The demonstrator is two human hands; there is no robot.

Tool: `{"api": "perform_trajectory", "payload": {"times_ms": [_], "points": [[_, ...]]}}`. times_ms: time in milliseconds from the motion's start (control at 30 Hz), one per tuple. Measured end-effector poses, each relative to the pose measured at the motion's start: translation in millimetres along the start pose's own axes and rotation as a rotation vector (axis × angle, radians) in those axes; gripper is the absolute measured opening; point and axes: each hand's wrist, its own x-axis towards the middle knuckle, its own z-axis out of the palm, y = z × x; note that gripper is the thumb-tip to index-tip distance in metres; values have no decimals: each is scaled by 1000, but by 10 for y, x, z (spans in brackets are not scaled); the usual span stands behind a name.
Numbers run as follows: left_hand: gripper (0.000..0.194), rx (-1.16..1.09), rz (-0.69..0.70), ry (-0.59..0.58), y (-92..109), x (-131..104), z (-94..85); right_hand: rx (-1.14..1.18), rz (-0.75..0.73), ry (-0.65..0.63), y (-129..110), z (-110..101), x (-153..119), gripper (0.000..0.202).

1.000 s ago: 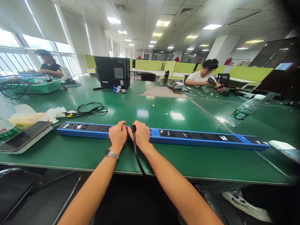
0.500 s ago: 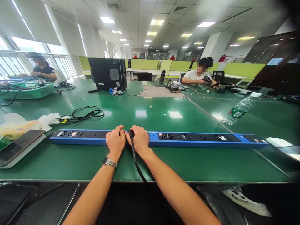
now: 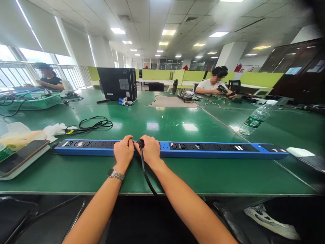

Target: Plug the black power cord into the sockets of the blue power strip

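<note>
A long blue and black power strip (image 3: 208, 148) lies across the table in front of me, with rows of sockets facing up. My right hand (image 3: 150, 149) pinches a black power plug (image 3: 141, 143) at the strip's middle. From that plug a thick black cord (image 3: 145, 173) hangs down over the table's front edge. Beside it, my left hand (image 3: 123, 150), with a metal-band watch on the wrist, is closed around the strip, thumb close to the plug. The socket under the plug is hidden by my hands, so how far it is seated cannot be seen.
Left are a phone (image 3: 24, 157), crumpled plastic bags (image 3: 22, 134) and a coiled black cable (image 3: 93, 124). A tilted water bottle (image 3: 259, 118) stands right. Farther back are a computer case (image 3: 116, 84) and a green basket (image 3: 38, 101). Two people sit across the table.
Both hands keep their grip at the same place on the strip. The whole view has shifted slightly; the plug stays in my right hand.
</note>
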Motion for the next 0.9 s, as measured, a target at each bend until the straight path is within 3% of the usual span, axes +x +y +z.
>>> {"api": "perform_trajectory", "payload": {"times_ms": [200,300,400,533,633,733,900], "points": [[28,24,14,8,-26,-3,17,36,-35,49,-44,22,6,31],[28,50,12,0,-16,-6,14,120,-46,225,-6,-109,52,30],[27,50,9,-19,6,-4,15,211,-11,385,261,-341,83,30],[27,86,2,-33,42,-2,42,273,120,244,863,-573,13,29],[27,118,11,-28,51,-11,69,259,188,156,1136,-613,-68,30],[27,129,26,-26,41,-31,82,185,159,135,1122,-582,-115,29],[27,166,95,-24,46,-21,80,-33,-14,132,931,-490,-158,17]]}}
